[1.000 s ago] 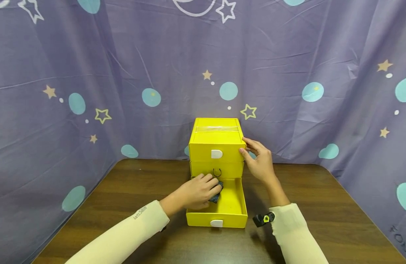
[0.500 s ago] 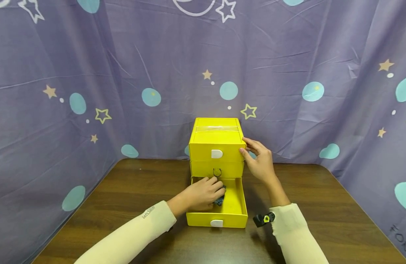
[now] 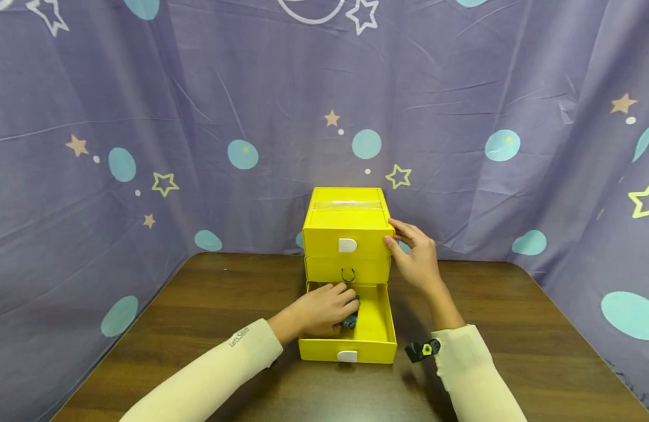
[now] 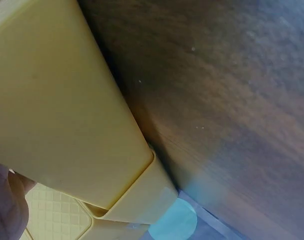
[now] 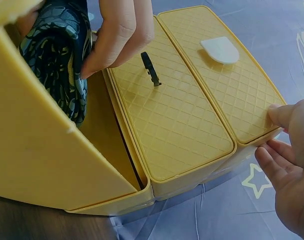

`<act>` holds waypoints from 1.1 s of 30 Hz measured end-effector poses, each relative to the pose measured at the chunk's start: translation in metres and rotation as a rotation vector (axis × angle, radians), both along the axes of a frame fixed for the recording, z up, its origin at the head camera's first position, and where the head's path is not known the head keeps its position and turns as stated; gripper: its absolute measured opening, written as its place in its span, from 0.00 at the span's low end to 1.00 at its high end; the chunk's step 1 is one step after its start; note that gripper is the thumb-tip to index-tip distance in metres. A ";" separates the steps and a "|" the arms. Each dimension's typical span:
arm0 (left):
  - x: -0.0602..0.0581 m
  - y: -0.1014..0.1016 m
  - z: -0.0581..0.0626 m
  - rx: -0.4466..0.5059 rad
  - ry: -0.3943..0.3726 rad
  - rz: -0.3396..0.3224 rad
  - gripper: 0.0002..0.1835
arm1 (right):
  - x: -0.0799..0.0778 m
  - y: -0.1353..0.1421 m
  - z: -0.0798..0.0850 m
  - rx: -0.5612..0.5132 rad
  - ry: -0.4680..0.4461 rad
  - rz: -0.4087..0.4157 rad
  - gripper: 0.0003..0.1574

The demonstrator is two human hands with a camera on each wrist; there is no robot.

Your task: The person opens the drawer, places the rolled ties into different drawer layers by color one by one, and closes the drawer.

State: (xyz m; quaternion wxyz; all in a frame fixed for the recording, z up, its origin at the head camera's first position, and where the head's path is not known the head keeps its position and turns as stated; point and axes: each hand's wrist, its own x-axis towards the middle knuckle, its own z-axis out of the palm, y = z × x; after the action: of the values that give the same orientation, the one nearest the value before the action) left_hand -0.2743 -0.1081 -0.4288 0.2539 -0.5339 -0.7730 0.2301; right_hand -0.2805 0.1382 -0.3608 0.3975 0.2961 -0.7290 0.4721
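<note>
A yellow three-drawer box (image 3: 351, 211) stands on the table with its bottom drawer (image 3: 374, 319) pulled out. Inside that drawer my left hand (image 3: 324, 308) grips a folded dark cloth with a blue-green pattern (image 3: 349, 320). The right wrist view shows the folds of the cloth (image 5: 56, 65) between the thumb and fingers; part of it is hidden by the hand and the drawer wall. My right hand (image 3: 416, 258) holds the box's upper right front corner, thumb on the top drawer's front (image 5: 242, 95) and fingers along the side.
White tabs serve as pulls on the top (image 3: 348, 245) and bottom (image 3: 347, 356) drawers; a dark ring pull (image 3: 348, 274) is on the middle one. Clear tape (image 3: 347, 205) crosses the box's top. A purple patterned curtain (image 3: 282, 88) hangs behind the wooden table (image 3: 224, 293).
My left hand has moved a little to the right and down within the drawer, carrying the cloth, then stayed nearly still. The right hand keeps its hold on the box.
</note>
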 end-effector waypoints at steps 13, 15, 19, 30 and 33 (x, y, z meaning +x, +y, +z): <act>0.000 -0.007 0.008 0.012 -0.142 -0.050 0.29 | -0.019 0.008 -0.014 0.000 -0.026 -0.015 0.26; 0.001 -0.008 0.011 0.017 -0.160 -0.054 0.28 | -0.019 0.007 -0.015 0.001 -0.022 -0.021 0.26; 0.005 -0.012 0.020 0.038 -0.186 -0.057 0.26 | -0.014 0.003 -0.012 -0.007 -0.007 -0.024 0.26; 0.016 -0.016 0.040 0.125 -0.112 -0.152 0.10 | 0.012 -0.006 0.008 -0.006 0.000 -0.013 0.24; 0.022 -0.016 0.043 0.133 -0.071 -0.183 0.11 | 0.011 -0.006 0.008 -0.010 0.008 -0.009 0.24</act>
State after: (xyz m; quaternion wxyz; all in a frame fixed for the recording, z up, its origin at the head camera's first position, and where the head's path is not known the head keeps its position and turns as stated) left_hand -0.2524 -0.1243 -0.3854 0.2813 -0.5919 -0.7432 0.1350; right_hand -0.2696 0.1318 -0.3528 0.4041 0.2927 -0.7264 0.4727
